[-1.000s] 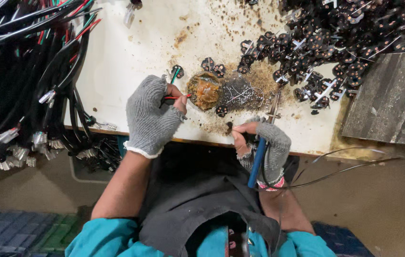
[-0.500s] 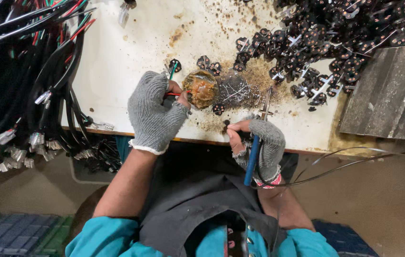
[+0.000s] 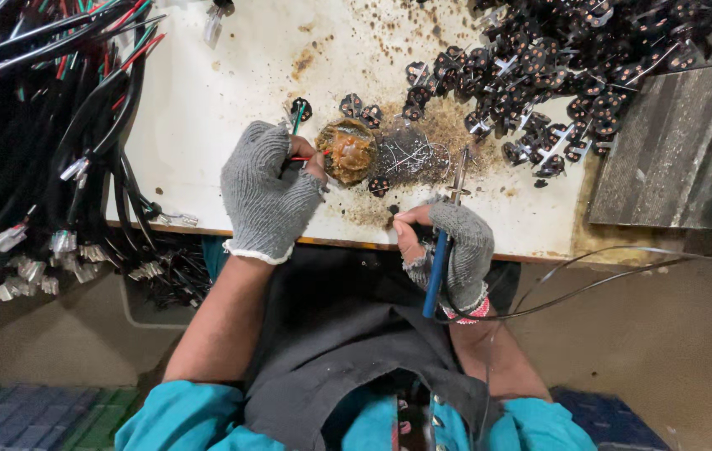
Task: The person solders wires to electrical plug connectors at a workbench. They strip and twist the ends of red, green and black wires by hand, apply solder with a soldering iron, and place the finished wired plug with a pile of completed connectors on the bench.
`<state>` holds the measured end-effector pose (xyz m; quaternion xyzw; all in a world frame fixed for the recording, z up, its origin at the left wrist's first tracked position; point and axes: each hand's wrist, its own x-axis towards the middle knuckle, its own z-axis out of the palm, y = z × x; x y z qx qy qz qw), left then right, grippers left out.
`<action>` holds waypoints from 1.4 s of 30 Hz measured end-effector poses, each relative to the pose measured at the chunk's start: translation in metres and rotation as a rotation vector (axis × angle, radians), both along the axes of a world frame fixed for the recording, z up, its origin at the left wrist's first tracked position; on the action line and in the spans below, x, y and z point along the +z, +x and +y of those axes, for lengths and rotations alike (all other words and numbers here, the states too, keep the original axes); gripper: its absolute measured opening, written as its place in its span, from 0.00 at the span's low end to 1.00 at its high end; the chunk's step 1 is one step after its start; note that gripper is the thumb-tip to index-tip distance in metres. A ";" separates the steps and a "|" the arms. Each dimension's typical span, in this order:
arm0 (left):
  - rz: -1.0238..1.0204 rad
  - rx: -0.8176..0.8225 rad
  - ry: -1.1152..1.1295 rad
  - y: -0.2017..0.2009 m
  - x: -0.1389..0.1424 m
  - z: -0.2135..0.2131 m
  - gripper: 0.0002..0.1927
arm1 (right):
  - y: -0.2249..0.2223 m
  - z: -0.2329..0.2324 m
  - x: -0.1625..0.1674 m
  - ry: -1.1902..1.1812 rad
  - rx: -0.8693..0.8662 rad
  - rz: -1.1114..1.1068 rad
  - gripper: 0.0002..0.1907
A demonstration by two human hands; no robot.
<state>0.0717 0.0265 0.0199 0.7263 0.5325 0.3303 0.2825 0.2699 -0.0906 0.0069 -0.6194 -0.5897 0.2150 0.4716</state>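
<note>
The left hand, in a grey knit fingerless glove, reaches forward from a bare forearm over the near edge of the white, stained worktop, its knuckles up and its fingers curled closed around a thin red wire, with a green wire rising just behind it; the wire ends point toward a round brown-crusted pot that sits just beside the fingertips. The right hand, gloved the same way, lies lower, at the worktop's front edge, wrist bent back toward the body, its fingers wrapped shut around the blue handle of a soldering iron, whose metal shaft slants up and away so that the tip stands near a tangle of fine silvery wire to the right of the pot. A few small black plug inserts lie just behind the pot, and a large heap of black plug parts covers the far right of the worktop. A grey slab rests at the right edge. Bundles of black cables with metal terminals hang at the left side. A thin black cord loops from the iron's handle out to the right, off the worktop. The person wears a teal shirt and a dark apron.
</note>
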 end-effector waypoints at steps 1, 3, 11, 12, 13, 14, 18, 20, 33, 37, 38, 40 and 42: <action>0.005 -0.006 0.024 0.001 0.004 -0.001 0.08 | -0.001 -0.001 0.002 -0.016 -0.008 -0.009 0.10; 0.002 -0.040 0.096 0.000 0.014 -0.007 0.09 | -0.001 -0.002 0.006 -0.054 -0.015 -0.017 0.09; -0.273 -0.575 -0.471 -0.039 0.025 -0.056 0.09 | 0.007 -0.014 -0.001 0.010 0.143 0.123 0.16; -0.321 -0.546 -0.574 -0.037 0.020 -0.059 0.08 | 0.006 -0.015 -0.006 -0.029 0.159 0.135 0.17; -0.369 -0.516 -0.684 -0.034 0.015 -0.062 0.08 | 0.004 -0.016 -0.010 -0.074 0.173 0.148 0.19; -0.431 -0.507 -0.763 -0.030 0.011 -0.065 0.08 | 0.002 -0.018 -0.013 -0.122 0.183 0.159 0.20; -0.517 -0.526 -0.851 -0.012 0.012 -0.068 0.07 | 0.000 -0.014 -0.016 -0.009 0.158 0.256 0.16; -0.446 -0.534 -0.689 -0.011 0.021 -0.064 0.07 | 0.002 -0.006 -0.009 0.177 0.174 0.063 0.18; 0.011 -0.364 -0.109 -0.003 0.001 -0.046 0.10 | -0.006 0.012 0.013 -0.111 0.129 -0.322 0.08; 0.042 -0.348 -0.075 -0.001 -0.002 -0.046 0.09 | -0.003 0.009 0.003 -0.096 0.116 -0.418 0.13; 0.053 -0.350 -0.079 -0.001 -0.001 -0.046 0.09 | -0.003 0.008 0.001 -0.088 0.104 -0.443 0.14; 0.073 -0.353 -0.084 0.000 -0.001 -0.046 0.08 | -0.002 0.007 -0.002 -0.085 0.112 -0.418 0.14; 0.081 -0.360 -0.086 0.001 0.000 -0.046 0.08 | -0.001 0.005 -0.004 -0.078 0.120 -0.402 0.14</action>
